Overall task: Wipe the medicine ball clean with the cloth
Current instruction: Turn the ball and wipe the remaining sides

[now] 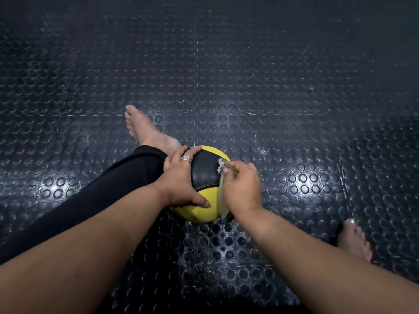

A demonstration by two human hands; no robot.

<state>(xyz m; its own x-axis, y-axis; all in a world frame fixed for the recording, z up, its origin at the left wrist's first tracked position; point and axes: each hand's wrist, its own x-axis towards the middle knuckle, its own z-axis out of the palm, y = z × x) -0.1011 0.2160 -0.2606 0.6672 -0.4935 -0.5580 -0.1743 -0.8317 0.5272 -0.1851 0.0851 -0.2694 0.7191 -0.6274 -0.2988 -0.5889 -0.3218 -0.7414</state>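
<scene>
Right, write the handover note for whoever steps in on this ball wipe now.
Left hand: spread over the medicine ball, thumb on its near yellow panel, steadying it.
Right hand: holds the cloth against the ball's right side.
Ball sits on the studded floor mat, beside the left leg.
Done: cloth is on the ball; how much has been wiped cannot be told.
Left: probably turn the ball and wipe the remaining panels, underside included.

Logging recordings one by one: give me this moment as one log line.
step: wiping | left hand steadies ball on floor | right hand presses cloth on ball
</scene>
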